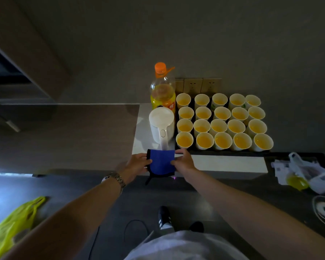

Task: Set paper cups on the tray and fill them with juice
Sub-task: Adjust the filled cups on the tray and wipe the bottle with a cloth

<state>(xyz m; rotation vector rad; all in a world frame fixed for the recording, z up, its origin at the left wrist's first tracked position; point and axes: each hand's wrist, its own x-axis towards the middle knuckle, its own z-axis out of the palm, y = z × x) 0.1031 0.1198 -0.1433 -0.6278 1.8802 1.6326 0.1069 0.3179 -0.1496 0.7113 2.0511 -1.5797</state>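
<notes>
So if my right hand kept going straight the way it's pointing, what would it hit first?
Probably the near-left paper cup on the tray. Your right hand, pinching the blue cloth, points up toward it, though depth is unclear.

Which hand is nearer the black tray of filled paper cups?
Right. The right hand pinches the blue cloth just below the black tray's near-left corner; the left hand holds the cloth's far side.

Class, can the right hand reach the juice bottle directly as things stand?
Probably not directly: the right hand holds a blue cloth, and the white kettle stands before the juice bottle.
</notes>
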